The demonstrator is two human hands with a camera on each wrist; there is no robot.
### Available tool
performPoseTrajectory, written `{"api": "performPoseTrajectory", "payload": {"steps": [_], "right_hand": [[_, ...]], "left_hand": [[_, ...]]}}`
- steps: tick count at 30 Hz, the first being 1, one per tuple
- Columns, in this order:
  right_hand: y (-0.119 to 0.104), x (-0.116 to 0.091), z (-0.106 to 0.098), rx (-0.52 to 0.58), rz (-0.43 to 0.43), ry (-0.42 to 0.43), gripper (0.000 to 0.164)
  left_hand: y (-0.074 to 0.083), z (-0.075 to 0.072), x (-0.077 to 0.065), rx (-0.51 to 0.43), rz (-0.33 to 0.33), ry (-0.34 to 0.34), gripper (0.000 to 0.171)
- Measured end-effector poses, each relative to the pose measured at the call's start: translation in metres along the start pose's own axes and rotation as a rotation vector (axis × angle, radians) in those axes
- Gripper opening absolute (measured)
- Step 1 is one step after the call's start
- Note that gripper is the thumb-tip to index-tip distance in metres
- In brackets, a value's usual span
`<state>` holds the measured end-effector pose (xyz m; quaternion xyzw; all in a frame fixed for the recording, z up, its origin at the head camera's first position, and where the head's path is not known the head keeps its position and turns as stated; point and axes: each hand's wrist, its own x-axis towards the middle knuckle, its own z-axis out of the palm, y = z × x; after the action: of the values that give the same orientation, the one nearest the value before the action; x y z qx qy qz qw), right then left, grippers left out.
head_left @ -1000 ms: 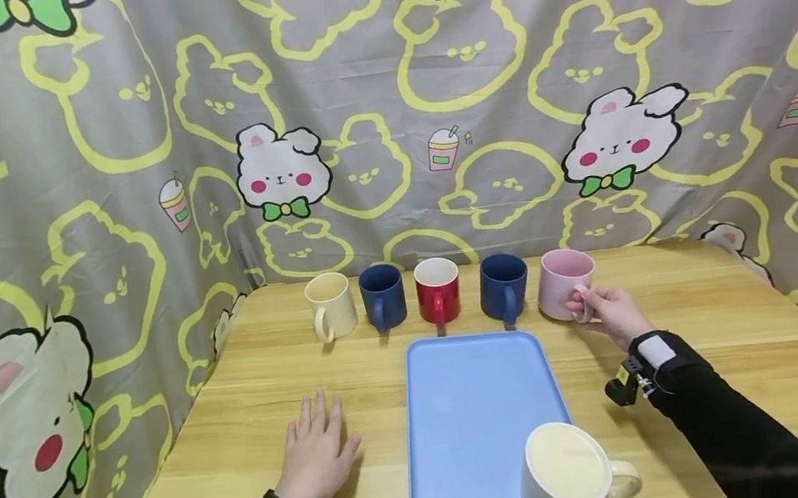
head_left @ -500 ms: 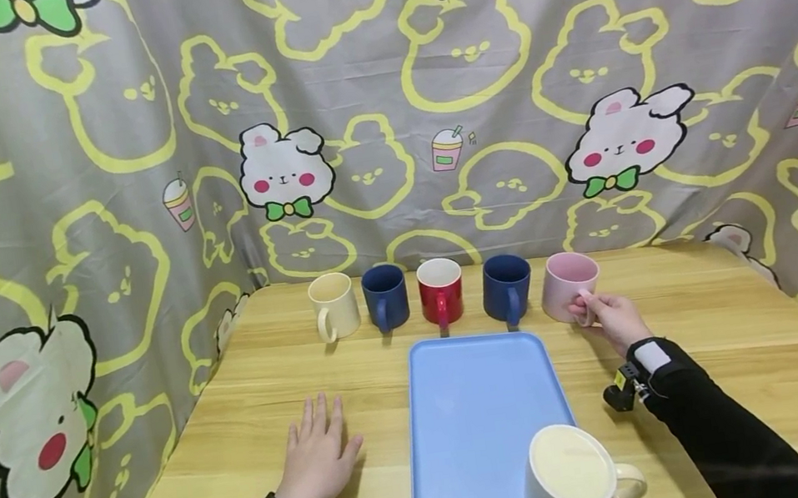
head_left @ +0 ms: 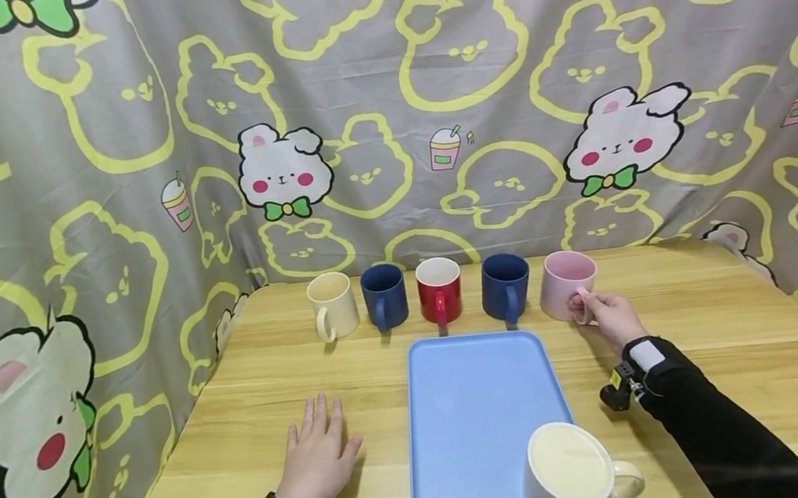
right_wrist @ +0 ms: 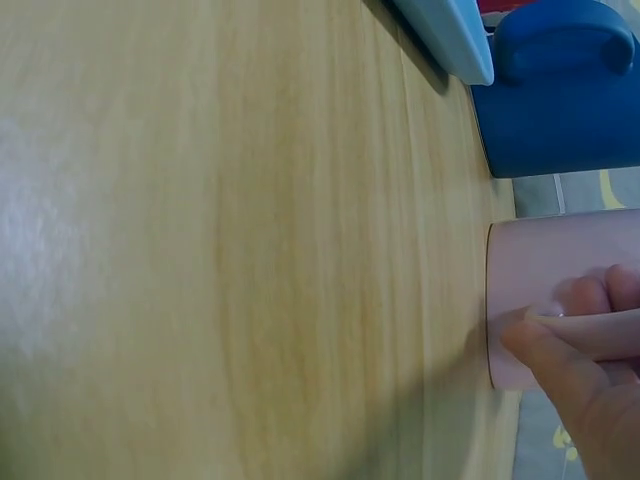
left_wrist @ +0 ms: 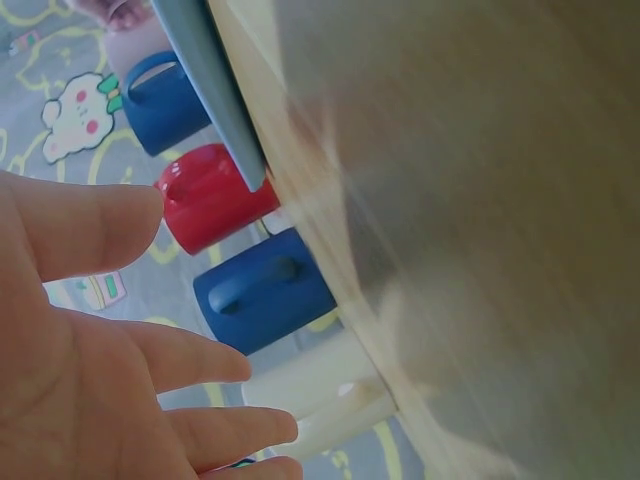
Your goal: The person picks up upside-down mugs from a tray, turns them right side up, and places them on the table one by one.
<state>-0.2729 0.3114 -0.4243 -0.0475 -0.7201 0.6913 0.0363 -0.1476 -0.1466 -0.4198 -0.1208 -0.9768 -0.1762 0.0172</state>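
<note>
At the right end of a row of mugs stands a pink mug [head_left: 559, 287], upright on the wooden table. My right hand [head_left: 611, 320] pinches its handle; in the right wrist view the thumb and fingers close round the pink handle [right_wrist: 600, 335]. My left hand [head_left: 318, 457] is spread palm down, low over or on the table, left of the blue tray [head_left: 476, 407], and holds nothing. On the tray's near right corner sits a cream mug [head_left: 566, 471], its handle to the right; its top looks pale and flat, and I cannot tell whether it is upside down.
Left of the pink mug stand a blue mug [head_left: 504, 284], a red mug [head_left: 439, 290] with a white inside, another blue mug [head_left: 384, 297] and a cream mug [head_left: 334, 308], handles toward me. A patterned curtain [head_left: 361, 77] hangs behind the table.
My right hand keeps its pinch on the pink mug's handle, with the wrist shifted slightly left. The mugs, tray and left hand stay where they were.
</note>
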Motion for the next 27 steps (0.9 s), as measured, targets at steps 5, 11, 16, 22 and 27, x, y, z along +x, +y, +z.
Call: {"api": "performPoseTrajectory", "payload": {"steps": [5, 11, 16, 22, 27], "right_hand": [[-0.001, -0.001, 0.001, 0.009, 0.009, 0.005, 0.031], [-0.010, -0.007, -0.002, -0.281, 0.079, -0.002, 0.060], [-0.032, -0.027, -0.008, -0.534, 0.038, 0.013, 0.076], [-0.051, -0.075, 0.000, -0.549, -0.181, -0.017, 0.075], [-0.057, -0.114, 0.004, -0.513, -0.188, -0.342, 0.065]], "left_hand": [[-0.001, 0.001, 0.000, -0.003, 0.000, -0.004, 0.061], [0.000, 0.000, -0.001, -0.006, -0.005, -0.005, 0.060], [-0.001, 0.001, 0.000, -0.009, -0.008, -0.007, 0.060], [-0.001, 0.001, 0.001, 0.000, -0.001, 0.001, 0.061], [0.000, 0.002, 0.001, 0.009, 0.003, 0.007, 0.060]]}}
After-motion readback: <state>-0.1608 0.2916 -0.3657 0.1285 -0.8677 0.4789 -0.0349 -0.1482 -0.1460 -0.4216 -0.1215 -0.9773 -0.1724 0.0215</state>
